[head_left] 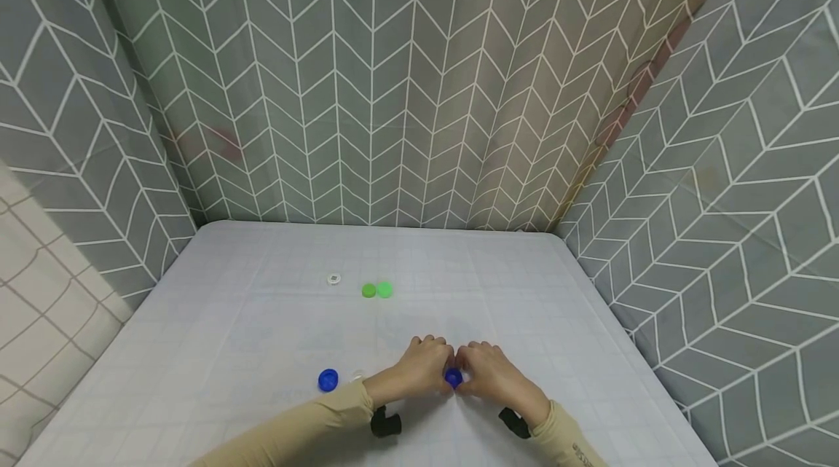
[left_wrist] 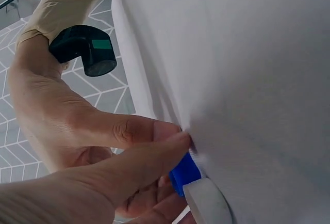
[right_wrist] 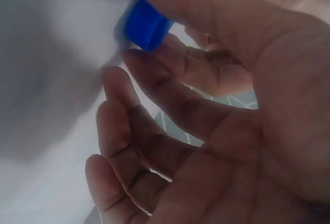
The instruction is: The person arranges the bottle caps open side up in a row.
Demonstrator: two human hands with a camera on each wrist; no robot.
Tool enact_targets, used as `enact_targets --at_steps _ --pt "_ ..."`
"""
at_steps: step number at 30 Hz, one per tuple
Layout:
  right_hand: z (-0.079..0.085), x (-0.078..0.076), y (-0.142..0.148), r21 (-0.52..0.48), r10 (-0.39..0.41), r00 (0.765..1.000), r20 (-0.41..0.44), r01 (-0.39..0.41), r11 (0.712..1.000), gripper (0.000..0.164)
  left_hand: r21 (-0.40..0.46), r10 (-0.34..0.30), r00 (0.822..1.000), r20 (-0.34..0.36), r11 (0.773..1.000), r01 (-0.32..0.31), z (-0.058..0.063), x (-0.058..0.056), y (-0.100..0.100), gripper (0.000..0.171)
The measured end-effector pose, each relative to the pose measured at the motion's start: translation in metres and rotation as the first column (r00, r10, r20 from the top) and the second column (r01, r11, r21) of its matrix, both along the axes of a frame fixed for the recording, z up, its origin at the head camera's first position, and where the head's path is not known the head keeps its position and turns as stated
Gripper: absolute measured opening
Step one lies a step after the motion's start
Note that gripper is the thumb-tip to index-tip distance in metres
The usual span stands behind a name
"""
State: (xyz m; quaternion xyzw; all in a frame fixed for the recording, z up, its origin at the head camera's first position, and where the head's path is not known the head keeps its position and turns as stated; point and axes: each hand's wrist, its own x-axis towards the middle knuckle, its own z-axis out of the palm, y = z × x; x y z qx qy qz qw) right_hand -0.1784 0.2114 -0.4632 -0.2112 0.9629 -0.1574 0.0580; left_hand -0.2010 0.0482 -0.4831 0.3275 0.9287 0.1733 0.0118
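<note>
A blue bottle cap (head_left: 453,378) is between my two hands at the table's near side. My left hand (head_left: 424,366) reaches it from the left and my right hand (head_left: 490,372) from the right, with thumbs and forefingers around it. In the right wrist view the right thumb and forefinger pinch the cap (right_wrist: 147,25), the other fingers loosely bent. The left thumb lies over the cap (left_wrist: 184,175) in the left wrist view. Beside it shows a white round disc (left_wrist: 209,203), close to the left fingers; whether they touch it I cannot tell.
Another blue cap (head_left: 328,379) lies left of the left forearm, near a pale clear piece (head_left: 358,374). Farther back sit a green cap (head_left: 369,291), a brighter green cap (head_left: 384,290) and a small white round piece (head_left: 334,279). Patterned curtains stand behind the white-covered table (head_left: 262,328).
</note>
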Motion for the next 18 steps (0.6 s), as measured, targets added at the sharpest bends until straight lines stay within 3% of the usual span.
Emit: enact_targets --at_steps 7,14,18 --pt "0.004 0.001 0.001 -0.01 0.003 1.0 -0.005 -0.003 1.0 0.044 -0.005 0.006 0.999 0.035 1.0 -0.005 0.003 0.001 -0.003 0.048" --pt "0.01 0.0 0.002 -0.029 0.034 0.999 -0.018 -0.035 0.999 0.042 0.015 -0.006 0.999 0.043 1.0 0.005 0.011 0.002 -0.01 0.047" --pt "0.015 -0.003 0.0 -0.062 0.046 0.999 -0.028 -0.048 0.997 0.04 0.063 0.001 0.996 0.092 0.998 -0.007 0.018 -0.001 -0.018 0.046"
